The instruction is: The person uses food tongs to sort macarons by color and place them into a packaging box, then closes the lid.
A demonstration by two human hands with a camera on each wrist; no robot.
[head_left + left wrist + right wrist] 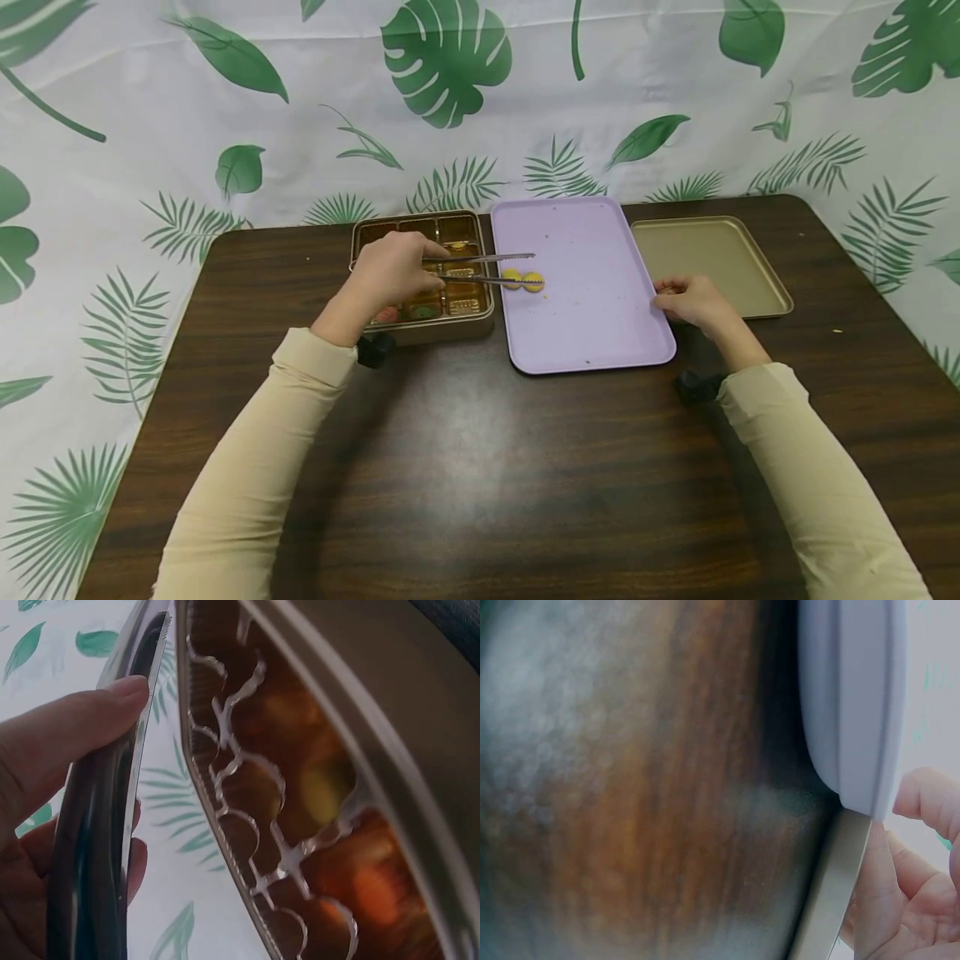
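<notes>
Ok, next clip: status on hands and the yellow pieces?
Left hand gripping tongs; right hand on lilac tray's edge. Two yellow pieces at tray's left side. Tongs partly cover them in head view.

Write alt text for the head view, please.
A person's left hand holds open tongs at two yellow pieces over a lilac tray; the right hand holds the tray's edge. A compartmented box stands left, a flat gold tray right.
</notes>
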